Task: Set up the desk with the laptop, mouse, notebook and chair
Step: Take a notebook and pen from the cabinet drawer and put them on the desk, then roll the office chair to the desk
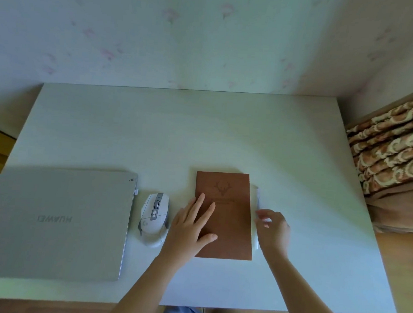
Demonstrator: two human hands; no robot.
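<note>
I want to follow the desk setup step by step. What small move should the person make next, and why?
Probably lift the pale pen that the right hand is touching beside the notebook. The left hand lies flat on the closed cover, steadying it, and the laptop is still shut, so pen first, then opening things.

The desk (pixel 202 131) has a pale, matt top with a faint wood-grain look; the laptop (pixel 54 219) lid looks like smooth, satin silver metal; the mouse (pixel 153 218) is white plastic with grey parts, slightly glossy; the notebook (pixel 228 219) cover is brown, matt, leather-like, with an embossed stag emblem; the wallpaper (pixel 184 32) is matt, faintly patterned.
</note>
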